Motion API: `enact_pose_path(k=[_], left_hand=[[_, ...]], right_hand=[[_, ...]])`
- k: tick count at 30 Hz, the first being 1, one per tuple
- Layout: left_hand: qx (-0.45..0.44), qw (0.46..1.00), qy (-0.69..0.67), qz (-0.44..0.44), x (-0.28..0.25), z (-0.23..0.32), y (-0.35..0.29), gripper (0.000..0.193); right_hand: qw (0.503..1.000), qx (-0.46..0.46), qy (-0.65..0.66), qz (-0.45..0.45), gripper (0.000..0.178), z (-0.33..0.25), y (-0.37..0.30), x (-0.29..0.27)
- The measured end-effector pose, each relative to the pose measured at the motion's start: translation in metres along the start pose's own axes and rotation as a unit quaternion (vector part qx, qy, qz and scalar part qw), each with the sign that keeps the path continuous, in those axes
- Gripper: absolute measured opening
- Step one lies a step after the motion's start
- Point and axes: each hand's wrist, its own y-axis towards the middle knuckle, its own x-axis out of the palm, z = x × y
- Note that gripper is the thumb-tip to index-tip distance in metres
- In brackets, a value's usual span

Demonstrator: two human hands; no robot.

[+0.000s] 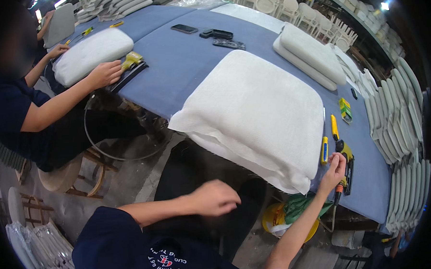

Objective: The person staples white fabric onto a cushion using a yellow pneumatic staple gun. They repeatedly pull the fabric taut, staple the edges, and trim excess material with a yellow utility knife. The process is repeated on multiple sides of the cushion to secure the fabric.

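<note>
A chair seat pad (257, 104) wrapped in white fabric lies on the blue table in front of me, its loose fabric edge hanging over the near side. My left hand (214, 198) is held above my lap, apart from the pad, slightly blurred with its fingers curled in. At the pad's right, my right hand (333, 172) has its fingertips pinched together; what they hold, if anything, is hidden. Right beside it lies a yellow-and-black staple gun (345, 160) with an air hose. A yellow-handled tool (325, 150) and a yellow utility knife (334, 128) lie just beyond.
At left, a co-worker's hand (106, 74) rests by another yellow staple gun (132, 60) and a white pad (94, 54). Stacked pads (310, 53), a phone (184, 28) and a green-yellow box (345, 110) lie on the table (159, 65). Below stands a yellow bucket (272, 221).
</note>
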Motion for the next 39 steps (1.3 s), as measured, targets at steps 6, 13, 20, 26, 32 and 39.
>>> enact_pose_path(k=[6,13,20,26,32,39], left_hand=[[-0.232,0.904,-0.029,0.359,-0.149,-0.032,-0.023,0.020],[-0.315,0.916,-0.025,0.247,-0.197,-0.060,0.022,0.057],[-0.360,0.869,-0.281,0.188,-0.195,-0.074,0.002,0.051],[-0.227,0.834,-0.268,0.425,-0.242,-0.038,-0.017,0.051],[-0.313,0.891,-0.021,0.329,-0.271,-0.114,-0.112,0.052],[-0.243,0.891,0.101,0.370,-0.210,-0.047,-0.122,0.046]], right_hand=[[0.987,0.127,0.031,-0.091,0.025,-0.029,0.003,0.005],[0.969,0.053,-0.216,-0.112,0.042,-0.084,-0.045,0.032],[0.936,0.122,-0.293,-0.150,0.055,-0.117,-0.059,0.036],[0.986,0.074,-0.141,-0.042,0.054,-0.178,-0.110,0.074],[0.972,-0.188,-0.137,-0.042,0.046,-0.179,-0.063,0.127],[0.992,-0.051,-0.067,0.092,0.009,-0.158,-0.108,0.084]])
